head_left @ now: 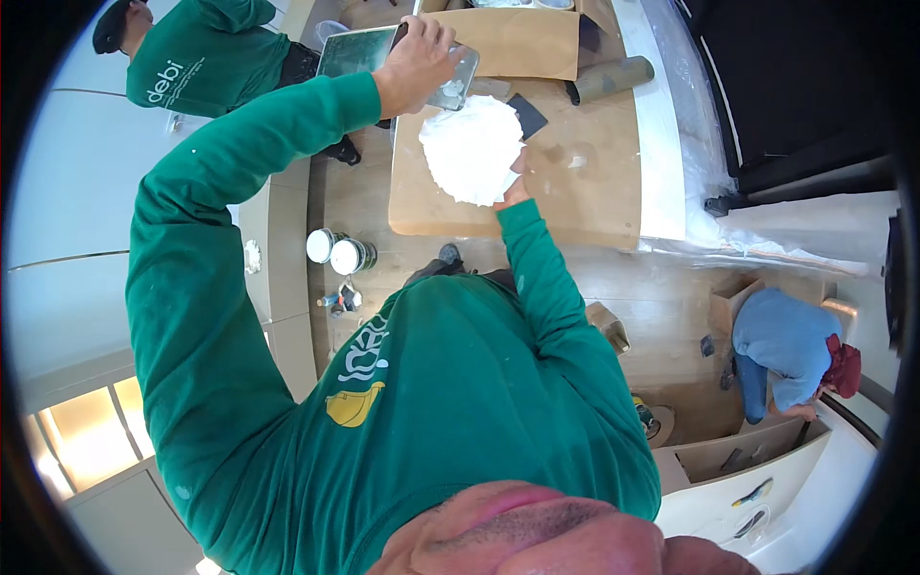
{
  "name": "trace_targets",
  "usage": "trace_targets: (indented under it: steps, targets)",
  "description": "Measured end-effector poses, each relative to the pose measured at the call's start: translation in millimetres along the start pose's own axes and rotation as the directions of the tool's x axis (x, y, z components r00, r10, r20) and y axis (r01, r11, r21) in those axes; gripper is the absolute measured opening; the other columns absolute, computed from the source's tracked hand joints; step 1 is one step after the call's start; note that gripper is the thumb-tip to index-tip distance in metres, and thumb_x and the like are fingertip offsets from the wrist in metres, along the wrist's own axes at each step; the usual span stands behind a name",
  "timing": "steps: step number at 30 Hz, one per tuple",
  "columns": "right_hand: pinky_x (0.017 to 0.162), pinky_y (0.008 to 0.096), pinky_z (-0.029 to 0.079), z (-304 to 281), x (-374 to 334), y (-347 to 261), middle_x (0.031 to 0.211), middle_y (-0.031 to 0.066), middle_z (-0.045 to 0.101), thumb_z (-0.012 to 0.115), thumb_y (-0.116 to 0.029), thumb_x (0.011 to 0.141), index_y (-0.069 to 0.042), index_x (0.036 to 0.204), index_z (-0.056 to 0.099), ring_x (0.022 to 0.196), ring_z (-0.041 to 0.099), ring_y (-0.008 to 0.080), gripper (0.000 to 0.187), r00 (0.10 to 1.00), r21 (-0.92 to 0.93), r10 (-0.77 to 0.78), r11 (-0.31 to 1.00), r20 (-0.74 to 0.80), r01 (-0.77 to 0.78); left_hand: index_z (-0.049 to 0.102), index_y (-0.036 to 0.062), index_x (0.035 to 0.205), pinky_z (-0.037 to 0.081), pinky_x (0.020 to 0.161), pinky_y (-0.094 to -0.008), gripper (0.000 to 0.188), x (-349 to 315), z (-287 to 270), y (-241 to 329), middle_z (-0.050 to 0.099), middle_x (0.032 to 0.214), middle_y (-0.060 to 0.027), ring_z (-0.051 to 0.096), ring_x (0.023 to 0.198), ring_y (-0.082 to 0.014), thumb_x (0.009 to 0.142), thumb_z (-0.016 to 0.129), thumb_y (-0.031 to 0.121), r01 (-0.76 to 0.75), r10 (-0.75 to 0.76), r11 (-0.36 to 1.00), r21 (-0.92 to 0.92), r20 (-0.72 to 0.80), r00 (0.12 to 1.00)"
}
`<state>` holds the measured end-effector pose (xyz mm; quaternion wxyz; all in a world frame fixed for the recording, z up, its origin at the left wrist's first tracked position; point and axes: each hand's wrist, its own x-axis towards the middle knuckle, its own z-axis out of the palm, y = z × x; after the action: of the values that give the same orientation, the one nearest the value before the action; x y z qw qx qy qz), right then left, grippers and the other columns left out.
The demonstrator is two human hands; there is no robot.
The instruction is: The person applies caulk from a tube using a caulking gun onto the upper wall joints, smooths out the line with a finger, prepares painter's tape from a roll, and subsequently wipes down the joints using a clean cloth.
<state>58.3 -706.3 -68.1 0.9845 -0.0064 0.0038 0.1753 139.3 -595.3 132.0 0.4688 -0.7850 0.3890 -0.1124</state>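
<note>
Raised over the far left corner of the brown-covered table, my left hand (417,65) is closed round a clear box-shaped container (455,81). Its end sticks out to the right of my fingers. A dark green, glassy-looking panel (355,55) shows on the other side of that hand; I cannot tell whether it is part of the same piece. A bundle of crumpled white paper (470,149) sits over the table, right beside the container. My right hand (516,184) grips its near right edge, the fingers mostly hidden by the paper.
An open cardboard box (522,43) stands at the table's far end, with a rolled olive-green piece (613,80) and a dark flat square (527,115) nearby. White buckets (347,256) stand on the floor at left. One person (206,57) is at far left; another (786,345) crouches at right.
</note>
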Motion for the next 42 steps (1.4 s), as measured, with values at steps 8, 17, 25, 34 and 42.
trace_targets:
  steps: [8,17,25,34,42]
  targets:
    - [0.103,0.0468,0.049,-20.6,17.5,5.9,0.13,0.016,0.061,0.039,-0.057,0.099,-0.005,0.136,0.051,0.119,0.059,0.0343,0.065,1.0,0.011,0.011,1.0,-0.015,-0.011,0.053,0.011,0.138,0.04,0.089,-0.0529,0.069,1.9,6.2,8.7,0.056,0.114,-0.0179,0.053,0.106,-0.0361,0.073,0.072,0.02,-0.009,0.005,0.999,0.044,0.075,0.997]
    - [0.102,0.0468,0.049,-28.2,32.7,11.4,0.129,0.0147,0.061,0.038,-0.058,0.099,-0.005,0.134,0.052,0.118,0.06,0.0337,0.064,1.0,0.027,0.018,0.999,0.005,-0.018,0.056,0.0102,0.131,0.041,0.087,-0.0556,0.063,6.3,2.6,1.9,0.057,0.113,-0.0178,0.054,0.106,-0.037,0.072,0.073,0.022,0.017,-0.024,0.999,0.035,0.222,0.975]
    - [0.102,0.0468,0.049,-22.7,26.7,10.6,0.128,0.0142,0.062,0.04,-0.058,0.098,-0.006,0.131,0.055,0.116,0.061,0.0335,0.063,0.996,0.037,0.084,0.996,-0.013,-0.083,0.061,0.0068,0.123,0.042,0.086,-0.0569,0.062,3.4,1.9,-1.4,0.058,0.113,-0.0186,0.054,0.107,-0.0376,0.066,0.077,0.024,0.02,-0.034,0.999,0.05,0.303,0.952]
    - [0.101,0.0469,0.05,-18.5,25.2,6.2,0.127,0.0145,0.063,0.041,-0.058,0.098,-0.006,0.13,0.056,0.116,0.061,0.0338,0.063,0.99,0.028,0.133,0.991,-0.039,-0.132,0.062,0.0056,0.121,0.043,0.085,-0.0581,0.065,3.9,14.4,1.1,0.058,0.113,-0.0217,0.055,0.107,-0.04,0.061,0.079,0.025,0.022,-0.027,1.0,0.019,0.3,0.953]
    - [0.095,0.045,0.054,-23.7,35.4,0.5,0.118,0.0136,0.067,0.045,-0.052,0.098,-0.006,0.125,0.059,0.107,0.065,0.0316,0.054,0.995,0.033,0.093,0.995,-0.043,-0.091,0.059,0.007,0.128,0.043,0.086,-0.0567,0.076,11.4,16.0,5.0,0.057,0.112,-0.0206,0.054,0.106,-0.0395,0.057,0.081,0.021,0.025,-0.011,0.998,-0.055,0.249,0.969]
